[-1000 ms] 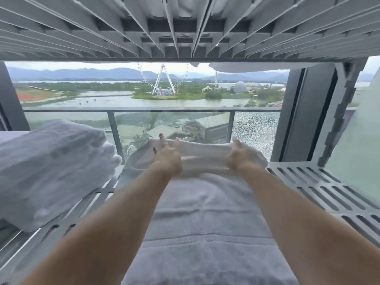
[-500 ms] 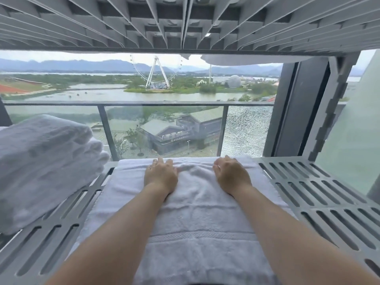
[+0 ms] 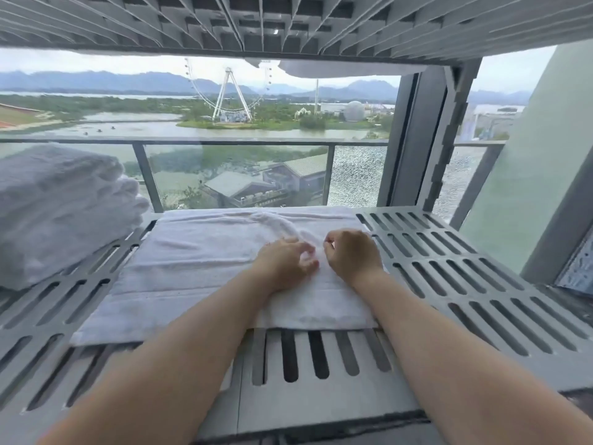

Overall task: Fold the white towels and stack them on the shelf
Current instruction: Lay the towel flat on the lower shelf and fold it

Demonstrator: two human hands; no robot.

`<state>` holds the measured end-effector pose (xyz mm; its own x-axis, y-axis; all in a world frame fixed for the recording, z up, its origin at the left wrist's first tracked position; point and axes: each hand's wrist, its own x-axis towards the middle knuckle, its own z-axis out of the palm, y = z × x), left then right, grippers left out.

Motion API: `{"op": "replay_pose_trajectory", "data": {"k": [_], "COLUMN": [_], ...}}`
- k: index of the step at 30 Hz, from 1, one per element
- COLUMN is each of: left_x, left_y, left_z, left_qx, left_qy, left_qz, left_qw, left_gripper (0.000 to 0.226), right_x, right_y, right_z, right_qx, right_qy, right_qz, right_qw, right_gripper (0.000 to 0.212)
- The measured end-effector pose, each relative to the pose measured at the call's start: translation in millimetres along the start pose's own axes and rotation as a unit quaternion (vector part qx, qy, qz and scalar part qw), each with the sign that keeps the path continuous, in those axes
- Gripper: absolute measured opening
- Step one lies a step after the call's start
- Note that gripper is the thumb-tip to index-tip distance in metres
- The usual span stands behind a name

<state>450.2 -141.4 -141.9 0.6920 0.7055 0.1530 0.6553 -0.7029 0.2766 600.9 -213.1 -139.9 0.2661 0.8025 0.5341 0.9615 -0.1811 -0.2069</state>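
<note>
Hands shifted right: left hand [image 3: 285, 263], right hand [image 3: 351, 253] curled on towel [image 3: 199, 268]; fingertips hidden.

Folded towel [image 3: 205, 271] lies flat on slatted shelf [image 3: 449, 284], centre-left, its far edge near the shelf's back edge. Left hand [image 3: 285, 264] and right hand [image 3: 351, 255] rest on the towel's right portion, close side by side. Stack of folded towels [image 3: 61, 210] sits on the shelf at far left, apart from the flat towel. Upper shelf [image 3: 288, 24] overhead. Railing [image 3: 231, 142] behind.
</note>
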Motion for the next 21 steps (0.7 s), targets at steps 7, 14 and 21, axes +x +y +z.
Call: {"op": "replay_pose_trajectory", "data": {"k": [7,14,21], "left_x": [-74,-103,-84], "left_y": [88,125,133], "left_z": [15,23,11], "left_qx": [-0.095,0.156,-0.010], "left_qy": [0.015,0.107,0.141], "left_qz": [0.122,0.167,-0.005], "left_qw": [0.988,0.968,0.990], "left_gripper": [0.039,0.030,0.022], "right_x": [-73,-119,-124], "right_y": [50,71,75], "right_z": [-53,-77,-84], "right_qx": [0.054,0.127,0.179], "right_qy": [0.037,0.012,-0.007], "right_qz": [0.095,0.136,0.132], "right_qw": [0.993,0.982,0.975], "right_gripper": [0.024,0.029,0.024]}}
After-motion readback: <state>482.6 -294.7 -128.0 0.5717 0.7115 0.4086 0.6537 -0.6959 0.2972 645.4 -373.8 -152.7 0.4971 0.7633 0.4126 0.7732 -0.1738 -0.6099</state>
